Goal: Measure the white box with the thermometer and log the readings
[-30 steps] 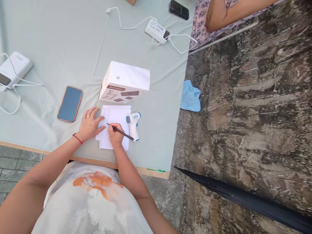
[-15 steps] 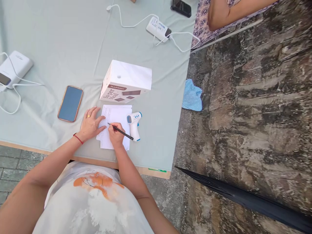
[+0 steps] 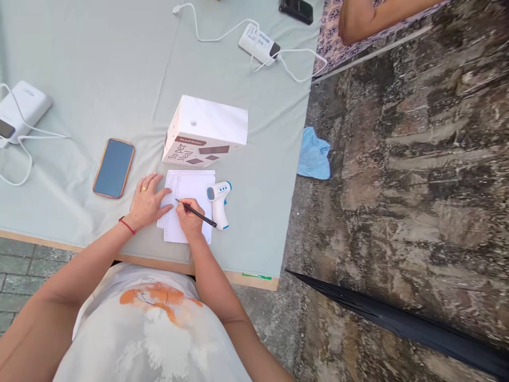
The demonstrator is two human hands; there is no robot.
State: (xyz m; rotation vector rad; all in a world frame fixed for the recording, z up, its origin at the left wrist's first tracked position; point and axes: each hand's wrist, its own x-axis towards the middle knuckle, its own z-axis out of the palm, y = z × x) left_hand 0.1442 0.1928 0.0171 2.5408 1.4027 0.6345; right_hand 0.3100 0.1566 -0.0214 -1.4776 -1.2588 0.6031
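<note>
My right hand (image 3: 190, 216) is closed around a black pen (image 3: 201, 215), its tip on a sheet of white paper (image 3: 194, 185) with small handwriting down the left side. My left hand (image 3: 148, 200), with a ring and a red wrist cord, lies with its fingers apart over the paper's left edge. Just right of the paper lies a white and blue infrared thermometer (image 3: 218, 204), close to the pen's rear end. Beyond the paper stands a white box (image 3: 212, 122) with brown print. A smartphone (image 3: 114, 168) in a brown case lies face up left of my left hand.
A white power bank (image 3: 26, 109) with a cable lies at far left, and another power bank (image 3: 258, 45) at the back. Near it is a black device (image 3: 296, 10). A co-worker's arm (image 3: 382, 18) shows top right. Beyond the table's right edge are a blue cloth (image 3: 314, 154) and a folded black umbrella-like object (image 3: 389, 315).
The whole view has shifted very slightly. The pen stays in my right hand at nearly the same spot on the paper, and my left hand keeps its place.
</note>
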